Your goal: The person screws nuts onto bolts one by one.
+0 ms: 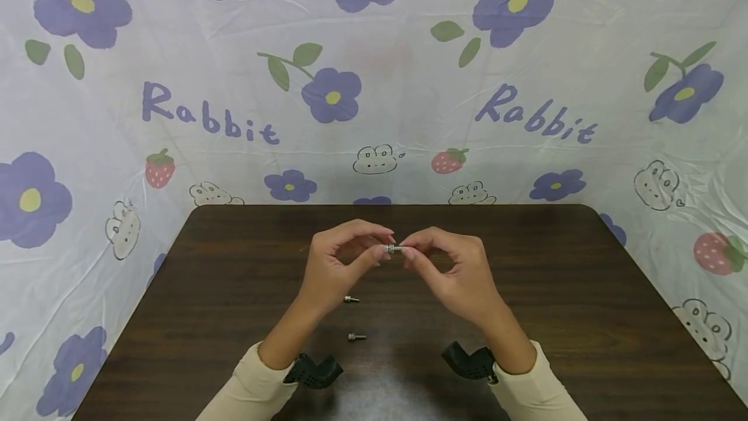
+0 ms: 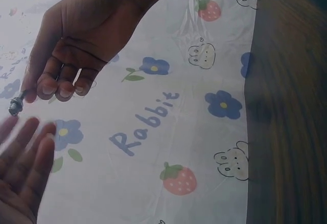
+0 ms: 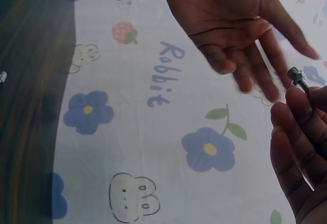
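Observation:
My right hand pinches a small silvery bolt by its shank, above the table. The bolt lies roughly level, and its thicker end with ring-like parts points to the left hand. My left hand is around that thicker end, thumb and index finger spread on either side of it. In the right wrist view the bolt stands out from the right fingertips, and the left thumb is apart from it. The left wrist view shows the bolt at the far left, between both hands.
Two similar bolts lie on the dark wooden table, one bolt beside the left wrist and another bolt closer to the front. Black wrist mounts sit on both forearms. A printed cloth hangs behind and at the sides of the table.

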A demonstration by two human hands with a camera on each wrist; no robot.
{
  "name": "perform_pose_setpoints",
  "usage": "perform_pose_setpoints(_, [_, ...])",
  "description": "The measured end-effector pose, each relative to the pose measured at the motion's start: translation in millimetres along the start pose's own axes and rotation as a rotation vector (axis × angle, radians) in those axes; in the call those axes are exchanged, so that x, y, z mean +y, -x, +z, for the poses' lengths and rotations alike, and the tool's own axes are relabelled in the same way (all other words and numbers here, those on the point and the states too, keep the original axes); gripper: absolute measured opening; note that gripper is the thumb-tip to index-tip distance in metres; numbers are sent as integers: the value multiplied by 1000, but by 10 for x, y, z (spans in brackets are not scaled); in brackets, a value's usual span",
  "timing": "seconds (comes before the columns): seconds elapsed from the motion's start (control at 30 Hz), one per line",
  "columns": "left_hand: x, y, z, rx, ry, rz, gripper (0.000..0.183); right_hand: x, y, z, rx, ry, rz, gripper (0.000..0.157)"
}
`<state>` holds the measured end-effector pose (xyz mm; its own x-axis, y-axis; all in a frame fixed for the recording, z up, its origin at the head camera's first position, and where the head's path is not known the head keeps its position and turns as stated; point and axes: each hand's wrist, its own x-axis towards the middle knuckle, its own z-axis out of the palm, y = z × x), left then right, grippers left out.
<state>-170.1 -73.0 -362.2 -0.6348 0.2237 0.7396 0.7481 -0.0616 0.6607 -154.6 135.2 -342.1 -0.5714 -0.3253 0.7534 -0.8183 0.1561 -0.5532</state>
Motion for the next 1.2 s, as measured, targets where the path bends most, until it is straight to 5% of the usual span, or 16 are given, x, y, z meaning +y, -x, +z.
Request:
perform_pose_setpoints(0.13, [22,-16,4,-25,-10,52,35,7,-4,1,10,-3,-24,5])
perform_pose_setpoints(0.4, [16,-22,7,-35,-7,105,28,2,-2,8,6,-5,-28,5])
perform_pose_setpoints(0.63, [21,4,21,-45,-3,6,10,-12,-1,0,1,-28,-9,13])
perform_pose_setpoints(0.83, [26,8,17,-16,20,-88,29,-16,-6,-2,13,-23,-13,20])
perform_pose_setpoints(0.9, [29,4,8,-10,27,-67,23,-13,-7,-2,22,-20,-26,21])
perform_pose_setpoints(1.07, [40,-16,-1,-17,1,24,54,-13,-12,-4,37,-12,-30,22])
perform_pose_setpoints(1.2, [44,-20,9,-29,-19,72,42,-12,-6,-3,37,-18,-28,22])
